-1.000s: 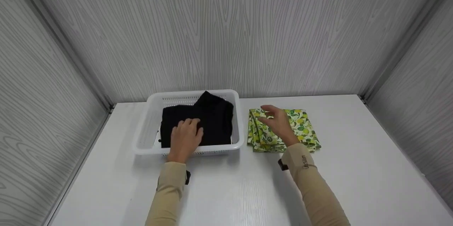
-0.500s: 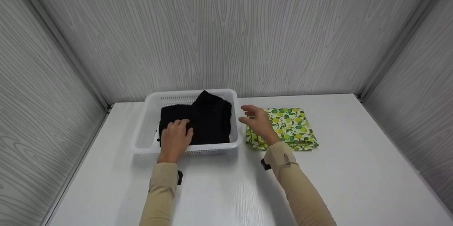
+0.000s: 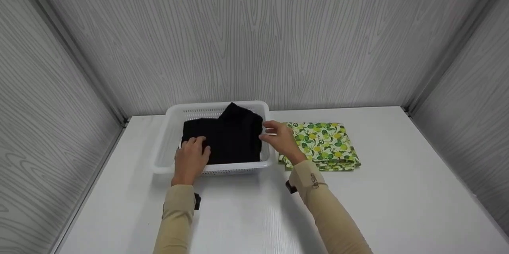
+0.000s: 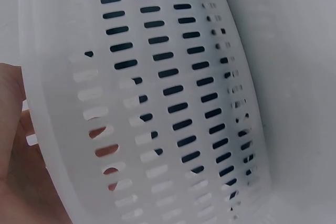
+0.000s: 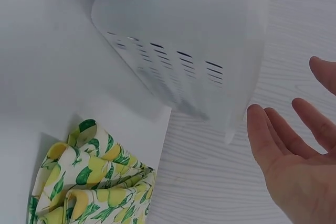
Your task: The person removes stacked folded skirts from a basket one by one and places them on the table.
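Observation:
Folded black cloth [image 3: 232,140] lies in a white plastic basket [image 3: 214,105], one corner poking up at the back. My left hand [image 3: 190,160] reaches over the front rim, its loosely bent fingers at the cloth's left part. In the left wrist view, the perforated basket wall [image 4: 157,82] hides most of those fingers. My right hand [image 3: 281,138] is at the basket's right rim, thumb and fingers spread apart and fingertips near the cloth's right edge. The right wrist view shows that hand [image 5: 299,161] with nothing between its fingers.
A folded cloth with a lemon print [image 3: 326,142] lies right of the basket, partly behind my right hand. The white tabletop [image 3: 254,214] meets a grey wood-grain wall [image 3: 254,39] at the back, with side panels left and right.
My right hand has moved left from above the lemon-print cloth to the basket's right rim. My left hand has slid left across the black cloth.

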Available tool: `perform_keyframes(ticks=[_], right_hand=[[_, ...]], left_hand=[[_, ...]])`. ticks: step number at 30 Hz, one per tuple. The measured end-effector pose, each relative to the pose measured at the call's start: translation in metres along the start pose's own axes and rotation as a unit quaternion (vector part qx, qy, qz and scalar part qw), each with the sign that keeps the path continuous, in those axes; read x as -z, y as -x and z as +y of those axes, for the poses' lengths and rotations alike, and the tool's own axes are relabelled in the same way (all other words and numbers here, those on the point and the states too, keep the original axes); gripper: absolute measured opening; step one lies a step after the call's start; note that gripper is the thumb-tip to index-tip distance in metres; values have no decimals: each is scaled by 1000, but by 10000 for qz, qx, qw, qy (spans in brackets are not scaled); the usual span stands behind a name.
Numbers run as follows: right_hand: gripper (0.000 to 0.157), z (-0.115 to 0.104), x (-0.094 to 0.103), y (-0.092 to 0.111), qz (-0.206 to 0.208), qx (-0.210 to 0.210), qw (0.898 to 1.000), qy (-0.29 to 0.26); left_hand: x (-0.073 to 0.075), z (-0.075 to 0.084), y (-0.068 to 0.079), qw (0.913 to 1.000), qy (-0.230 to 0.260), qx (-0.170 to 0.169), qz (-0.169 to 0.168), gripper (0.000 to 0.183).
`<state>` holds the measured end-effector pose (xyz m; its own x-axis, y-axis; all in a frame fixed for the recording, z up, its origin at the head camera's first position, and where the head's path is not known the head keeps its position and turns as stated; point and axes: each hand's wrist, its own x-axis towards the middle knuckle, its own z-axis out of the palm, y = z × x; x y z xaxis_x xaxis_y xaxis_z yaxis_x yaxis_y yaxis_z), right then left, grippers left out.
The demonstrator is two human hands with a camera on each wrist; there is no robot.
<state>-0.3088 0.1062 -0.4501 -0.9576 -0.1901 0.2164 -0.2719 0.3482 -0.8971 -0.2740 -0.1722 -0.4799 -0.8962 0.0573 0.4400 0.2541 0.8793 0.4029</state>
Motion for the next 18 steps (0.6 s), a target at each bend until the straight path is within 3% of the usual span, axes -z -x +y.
perform_keyframes(ticks=[9,18], right_hand=[[43,-3,-14,-3,-131,-78,9997,205],[46,-5,-28,-3,-512,-295,9978,312]], left_hand=[[3,-8,1,9995,99,248,-168,34],[1,-16,0,9987,110,403,-291,35]])
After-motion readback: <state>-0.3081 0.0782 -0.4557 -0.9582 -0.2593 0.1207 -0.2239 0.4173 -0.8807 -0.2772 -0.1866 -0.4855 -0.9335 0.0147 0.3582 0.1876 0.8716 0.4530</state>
